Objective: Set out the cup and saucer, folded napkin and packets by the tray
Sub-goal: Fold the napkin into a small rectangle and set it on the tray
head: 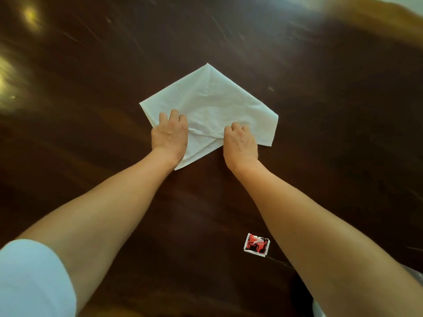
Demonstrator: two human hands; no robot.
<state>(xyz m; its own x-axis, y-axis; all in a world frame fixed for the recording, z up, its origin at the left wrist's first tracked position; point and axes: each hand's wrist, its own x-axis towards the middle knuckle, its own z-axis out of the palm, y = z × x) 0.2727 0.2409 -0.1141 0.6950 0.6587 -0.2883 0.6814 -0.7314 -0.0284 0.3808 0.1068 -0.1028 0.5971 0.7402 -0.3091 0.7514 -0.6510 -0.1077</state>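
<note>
The left hand (169, 133) lies palm-down on the near-left part of the white cloth napkin (209, 106), fingers close together and curled at the tips, pressing the fabric against the table; whether any fabric is pinched under the fingers cannot be told; the right hand (240, 143) rests on the near-right part of the same napkin, fingers curled inward in a loose fist over a fold edge, the knuckles uppermost; the fingertips are hidden, so a grip on the cloth cannot be confirmed; a raised crease runs across the napkin between the two hands; both forearms extend from the lower corners of the view toward the centre, the left one emerging from a rolled white sleeve (29, 280); the napkin lies flat on the dark wooden table (320, 65), roughly central, set as a diamond with one corner pointing away from the person, one to the left, one to the right, and a near corner showing just below the left wrist; the near portion is folded over itself in overlapping layers; a small red, black and white packet (256, 245) lies flat on the table well apart from the napkin, nearer the person, just beside the inner edge of the right forearm; the table surface is glossy and shows blurred light reflections at the far left.
</note>
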